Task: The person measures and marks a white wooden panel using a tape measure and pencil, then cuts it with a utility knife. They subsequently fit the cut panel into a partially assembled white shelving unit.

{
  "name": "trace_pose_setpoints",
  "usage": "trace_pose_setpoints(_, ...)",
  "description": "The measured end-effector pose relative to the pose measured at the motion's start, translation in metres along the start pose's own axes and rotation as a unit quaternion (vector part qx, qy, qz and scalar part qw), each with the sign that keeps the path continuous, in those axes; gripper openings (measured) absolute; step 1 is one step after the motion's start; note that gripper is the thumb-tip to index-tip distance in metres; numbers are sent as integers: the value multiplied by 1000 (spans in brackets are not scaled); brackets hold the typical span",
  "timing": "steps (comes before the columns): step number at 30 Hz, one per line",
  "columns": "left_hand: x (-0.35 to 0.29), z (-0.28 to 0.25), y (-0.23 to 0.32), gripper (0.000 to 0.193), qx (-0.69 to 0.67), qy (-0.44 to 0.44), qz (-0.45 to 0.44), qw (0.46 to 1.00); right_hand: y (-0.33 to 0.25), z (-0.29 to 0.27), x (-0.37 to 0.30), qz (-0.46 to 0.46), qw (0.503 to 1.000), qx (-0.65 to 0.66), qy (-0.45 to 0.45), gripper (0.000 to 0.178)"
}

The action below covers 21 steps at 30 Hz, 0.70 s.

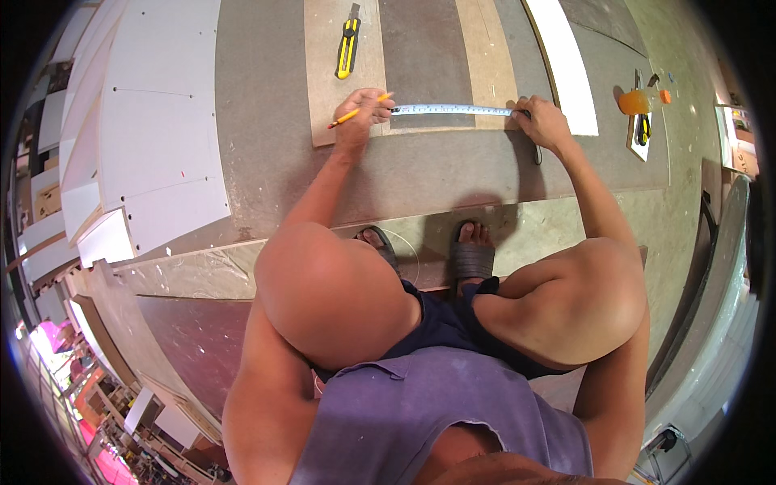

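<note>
A tape measure (453,110) is stretched out between my two hands, crossing a dark board and the light wooden strips. My left hand (361,111) is closed at the tape's left end, near the left strip (346,48), and a yellow pencil (349,118) lies slantwise through its fingers. My right hand (543,121) grips the tape's other end, just beyond the right strip (491,65); its palm side is hidden. Above my left hand, a yellow and black utility knife (347,47) rests on the left strip.
White panels (162,105) lie at the left, and a long white strip (570,73) at the right. Farther right are an orange drink bottle (644,100) and a second knife (643,129) on a small white piece. My sandalled feet (472,250) stand below the boards.
</note>
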<state>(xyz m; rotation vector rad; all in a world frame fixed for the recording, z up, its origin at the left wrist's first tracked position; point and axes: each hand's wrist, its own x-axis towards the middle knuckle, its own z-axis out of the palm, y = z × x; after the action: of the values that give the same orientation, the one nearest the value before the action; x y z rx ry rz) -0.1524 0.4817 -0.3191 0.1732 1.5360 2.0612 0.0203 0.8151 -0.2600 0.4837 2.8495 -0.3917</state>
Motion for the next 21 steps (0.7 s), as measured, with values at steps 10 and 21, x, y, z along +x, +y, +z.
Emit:
trace_pose_setpoints(10,-10,-9,4,24,364,-9,235,901,27,-15,-3,41,998,-5,-38,27)
trace_pose_setpoints(21,15,14,-5,21,530,-119,237,806,37,-27,-6,43,997,-9,-69,24)
